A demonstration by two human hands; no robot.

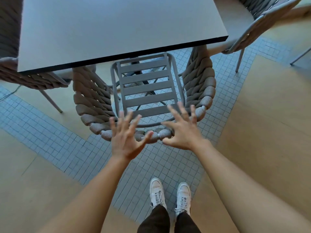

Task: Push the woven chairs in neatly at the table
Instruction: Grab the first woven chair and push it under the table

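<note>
Hands hover spread over the woven chair (94,105) backrest: left hand (125,138) and right hand (182,130) both empty, fingers splayed. Slatted seat sits partly under the table (117,31). Next: grip backrest, push straight.

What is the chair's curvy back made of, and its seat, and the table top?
The woven chair back looks like thick taupe fabric rope wound over a frame; you can see its cloth texture and fat braided loops. The seat seems to be grey painted metal slats, flat and matte, with floor showing between them. The table top looks like smooth matte grey laminate or similar board with a thin dark edge.
</note>
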